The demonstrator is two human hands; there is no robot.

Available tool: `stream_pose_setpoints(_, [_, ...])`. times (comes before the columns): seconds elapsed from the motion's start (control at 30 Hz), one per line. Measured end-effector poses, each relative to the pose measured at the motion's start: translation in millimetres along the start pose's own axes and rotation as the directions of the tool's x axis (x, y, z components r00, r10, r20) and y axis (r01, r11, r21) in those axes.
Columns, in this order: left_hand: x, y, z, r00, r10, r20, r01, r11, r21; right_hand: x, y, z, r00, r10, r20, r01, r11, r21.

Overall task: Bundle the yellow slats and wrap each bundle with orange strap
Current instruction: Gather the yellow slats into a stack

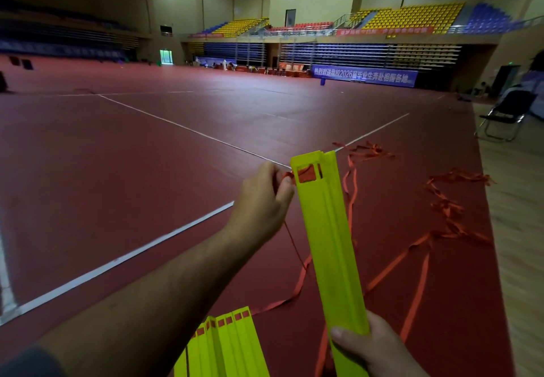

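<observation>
Left hand (262,200): fingers curled; thumb and fingertips pinch the orange strap (287,175) just left of the bundle's top end.
Right hand (375,348): wrapped round the bundle's lower end, thumb across the front face.
Bundle of yellow slats (329,244): held off the floor between both hands, long axis running away from the person, leaning slightly left; rectangular slots at the top end.
Strap run: from the left hand's pinch it drops as a thin line left of the bundle, then trails onto the floor (147,147) below.
Loose slats (226,344): fanned on the floor, lower left of the bundle, slotted ends facing away.
Strap tangles (450,209): on the floor right of the bundle.
Folding chair (503,117): far right of the bundle, at the edge of the red floor.
</observation>
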State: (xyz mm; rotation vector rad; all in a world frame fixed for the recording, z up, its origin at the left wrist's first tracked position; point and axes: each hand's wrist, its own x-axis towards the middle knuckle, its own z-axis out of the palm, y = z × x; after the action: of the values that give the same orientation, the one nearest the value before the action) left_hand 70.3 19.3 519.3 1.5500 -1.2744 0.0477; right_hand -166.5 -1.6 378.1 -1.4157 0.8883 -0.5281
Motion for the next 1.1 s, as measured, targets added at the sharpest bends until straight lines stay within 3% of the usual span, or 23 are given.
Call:
stream_pose_setpoints(0.07, [1,3,-3,0.997,-0.065,0.041,0.068,0.995,-0.076,-1,0,4,0.988,-0.044,-0.151,0.028,0.994,-0.103])
stream_pose_setpoints(0.13, [-1,10,-7,0.971,-0.179,0.16,0.216,0.941,-0.26,-3,0,8,0.961,-0.057,-0.269,0.013,0.987,-0.163])
stream_pose_setpoints(0.27, [-15,16,-23,0.818,-0.281,0.501,0.548,0.644,-0.534,-1,7,12,0.853,-0.105,-0.512,-0.016,0.974,-0.226])
stream_pose_setpoints(0.3, [-18,11,-26,0.795,-0.283,0.536,0.571,0.647,-0.506,-1,10,13,0.821,-0.125,-0.558,-0.014,0.971,-0.238])
stream_pose_setpoints(0.4, [-25,-14,-23,0.755,-0.291,0.588,0.495,0.841,-0.22,1,15,13,0.732,-0.192,-0.654,-0.012,0.956,-0.293])
stream_pose_setpoints(0.47, [-32,-26,-12,0.721,-0.317,0.617,0.479,0.871,-0.112,3,14,12,0.723,-0.218,-0.656,-0.001,0.948,-0.317])
stream_pose_setpoints(0.53, [-41,-29,4,0.832,-0.298,0.468,0.338,0.941,-0.002,4,11,11,0.73,-0.238,-0.641,0.017,0.943,-0.331])
stream_pose_setpoints(0.57, [-46,-29,12,0.91,-0.246,0.335,0.253,0.967,0.021,4,10,12,0.732,-0.248,-0.635,0.025,0.941,-0.338])
stream_pose_setpoints(0.6, [-52,-26,19,0.943,-0.2,0.266,0.21,0.978,-0.008,3,8,13,0.729,-0.256,-0.635,0.032,0.939,-0.342])
stream_pose_setpoints(0.63, [-56,-21,26,0.932,-0.19,0.31,0.223,0.972,-0.072,2,6,14,0.722,-0.269,-0.637,0.039,0.936,-0.35])
stream_pose_setpoints(0.73, [-68,-5,48,0.737,-0.161,0.657,0.469,0.822,-0.324,2,5,25,0.711,-0.289,-0.64,0.024,0.921,-0.389])
stream_pose_setpoints(0.77, [-70,-4,56,0.736,-0.136,0.664,0.498,0.773,-0.393,1,6,29,0.715,-0.285,-0.639,0.016,0.92,-0.392])
stream_pose_setpoints(0.83, [-71,-6,71,0.815,-0.173,0.553,0.485,0.725,-0.488,0,7,31,0.749,-0.25,-0.614,0.004,0.928,-0.373])
stream_pose_setpoints(0.9, [-72,-9,78,0.854,-0.222,0.47,0.484,0.668,-0.565,1,10,24,0.847,-0.164,-0.506,-0.018,0.942,-0.334])
stream_pose_setpoints(1.0, [-77,-17,84,0.83,-0.281,0.482,0.545,0.588,-0.597,4,12,6,0.945,-0.07,-0.319,-0.026,0.957,-0.288])
stream_pose_setpoints(1.1, [-81,-26,91,0.804,-0.365,0.47,0.594,0.526,-0.608,8,19,-7,0.977,-0.04,-0.211,0.008,0.989,-0.15])
